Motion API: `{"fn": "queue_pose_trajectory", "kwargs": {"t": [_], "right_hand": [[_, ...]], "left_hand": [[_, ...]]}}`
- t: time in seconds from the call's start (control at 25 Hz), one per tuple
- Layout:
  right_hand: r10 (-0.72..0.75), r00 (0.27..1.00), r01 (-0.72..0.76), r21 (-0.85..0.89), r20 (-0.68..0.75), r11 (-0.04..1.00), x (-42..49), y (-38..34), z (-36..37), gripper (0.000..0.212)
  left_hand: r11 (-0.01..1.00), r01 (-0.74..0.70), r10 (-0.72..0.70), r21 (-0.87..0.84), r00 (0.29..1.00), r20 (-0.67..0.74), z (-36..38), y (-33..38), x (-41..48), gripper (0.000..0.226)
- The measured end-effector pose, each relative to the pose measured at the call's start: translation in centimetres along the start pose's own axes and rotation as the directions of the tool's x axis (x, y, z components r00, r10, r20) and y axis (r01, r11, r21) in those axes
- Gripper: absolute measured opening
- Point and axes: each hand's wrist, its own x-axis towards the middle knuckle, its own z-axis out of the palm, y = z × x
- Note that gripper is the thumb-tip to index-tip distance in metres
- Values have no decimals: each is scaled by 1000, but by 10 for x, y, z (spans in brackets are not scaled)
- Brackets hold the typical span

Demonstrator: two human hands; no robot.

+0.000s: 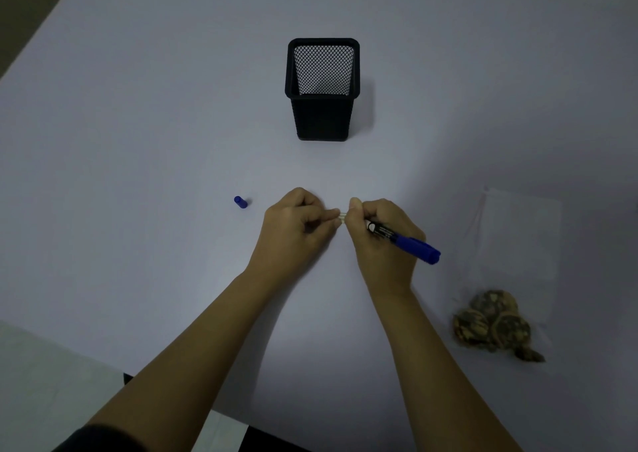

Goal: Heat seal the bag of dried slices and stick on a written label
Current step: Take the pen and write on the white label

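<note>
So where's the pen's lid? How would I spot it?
Start at the black mesh cup standing mid-table. Come toward the hands; left of the left hand lies the cap, alone on the table. It is the only small blue stub there, much shorter than the pen.

You have two hands in view: your left hand and your right hand, fingertips meeting over one small pale label pinched between them. One blue marker sits in your right hand, its barrel sticking out to the right. One blue cap lies just left of your left hand. One black mesh pen holder stands well beyond both hands. One clear bag lies right of your right hand, with one cluster of dried slices at its near end; about three or four show, the exact count unclear.
</note>
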Motion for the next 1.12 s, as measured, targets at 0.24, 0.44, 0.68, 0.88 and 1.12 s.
{"fn": "queue_pose_trajectory", "kwargs": {"t": [0.24, 0.44, 0.68, 0.88, 1.12], "right_hand": [[-3, 1000, 3, -22, 7, 1000, 0, 0, 1, 36], [45, 999, -45, -11, 23, 999, 0, 2, 1, 35], [46, 999, -46, -18, 26, 999, 1, 2, 1, 35], [241, 961, -221, 146, -134, 964, 5, -3, -2, 26], [562, 825, -515, 480, 54, 710, 23, -19, -29, 27]], "left_hand": [[1000, 3, -3, 11, 1000, -1, 0, 0, -1, 21], [1000, 4, -4, 9, 1000, -7, 0, 0, 0, 20], [1000, 13, -13, 2, 1000, -1, 0, 1, -1, 19], [998, 64, -64, -23, 998, -1, 0, 6, 1, 16], [995, 85, -84, -49, 996, 28, -2, 9, 1, 8]]}}
